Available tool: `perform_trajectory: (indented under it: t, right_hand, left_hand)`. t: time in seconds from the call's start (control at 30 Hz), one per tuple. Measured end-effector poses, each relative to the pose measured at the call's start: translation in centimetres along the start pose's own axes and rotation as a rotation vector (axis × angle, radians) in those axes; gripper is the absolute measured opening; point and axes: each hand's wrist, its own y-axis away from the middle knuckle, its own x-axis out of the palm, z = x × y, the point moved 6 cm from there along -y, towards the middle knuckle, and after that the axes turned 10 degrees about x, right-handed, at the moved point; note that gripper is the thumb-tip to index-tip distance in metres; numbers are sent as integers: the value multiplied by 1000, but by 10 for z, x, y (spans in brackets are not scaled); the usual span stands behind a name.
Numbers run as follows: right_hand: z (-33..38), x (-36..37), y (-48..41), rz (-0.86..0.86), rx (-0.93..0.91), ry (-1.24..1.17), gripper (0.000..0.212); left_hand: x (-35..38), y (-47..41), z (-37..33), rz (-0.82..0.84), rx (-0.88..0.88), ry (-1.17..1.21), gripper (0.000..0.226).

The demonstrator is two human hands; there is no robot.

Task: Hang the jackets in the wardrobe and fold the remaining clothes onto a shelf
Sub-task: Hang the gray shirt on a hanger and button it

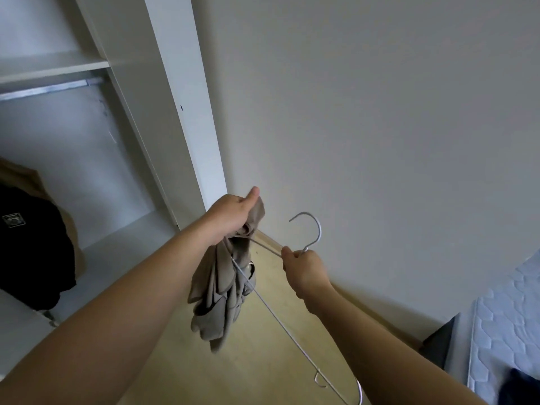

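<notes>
One black garment hangs at the far left inside the wardrobe, with a tan edge showing behind it. Above it I see the metal rail running under a white shelf.

Moving right, my left hand is raised in front of the wardrobe's side panel. Its fingers are curled tight round the bunched top of the beige jacket, thumb pointing up. The rest of the jacket hangs down in loose folds over the wooden floor. It is not on the rail.

One arm of the wire hanger reaches into the gathered cloth just under that fist, and its long bar slants down past the jacket toward the near right.

Further right, my right hand grips the hanger at its neck, fingers closed round the wire, the hook standing free above the knuckles against the plain wall.

At the far right lies a quilted white mattress.
</notes>
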Motion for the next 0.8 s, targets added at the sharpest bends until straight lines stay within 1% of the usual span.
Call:
perform_trajectory:
  t: [0.07,0.1,0.17,0.2,0.23,0.3,0.33,0.4,0.43,0.47,0.53,0.57,0.6,0.67,0.7,0.77,0.8]
  right_hand:
    - [10,0,-2,-50,-19,17,44]
    - [16,0,-3,-78,-44,41,45]
    - [26,1,-4,-122,-92,48,48]
    - [31,2,-4,-130,-108,3,47]
    - [35,4,-4,-131,-123,-69,43]
    - [40,6,-7,-116,-122,-224,37]
    - [42,6,-10,-90,-108,-297,40]
    - [43,7,-14,-13,-59,-425,53]
    - [43,5,-15,17,-31,-467,63]
    - [44,3,-16,34,-10,-486,72]
    - [47,-2,-16,33,-6,-493,80]
    - [49,-4,-15,24,-17,-501,81]
    - [52,-6,-15,14,-30,-517,81]
    - [58,-11,-14,-19,-63,-513,78]
    - [62,-12,-13,-24,-86,-501,75]
    - [69,-13,-10,7,-132,-523,75]
    - [73,-13,-8,40,-148,-558,74]
  left_hand:
    - [-4,5,-8,72,17,43,78]
    - [-8,8,-14,86,12,100,75]
    - [-13,14,-27,129,3,243,54]
    - [-13,17,-35,165,13,289,43]
    - [-11,22,-43,204,37,300,36]
    - [-2,34,-59,294,114,212,37]
    - [1,41,-66,331,157,123,38]
    - [5,55,-76,361,236,-3,27]
    - [6,59,-78,360,253,-9,20]
    - [7,63,-78,353,261,9,15]
    - [9,70,-78,328,285,41,14]
    - [8,72,-77,303,315,7,15]
    - [7,72,-76,259,364,-76,17]
    - [6,71,-75,130,478,-263,28]
    - [7,70,-74,79,521,-305,37]
    - [8,66,-72,1,574,-384,55]
    - [9,64,-72,-38,603,-460,57]
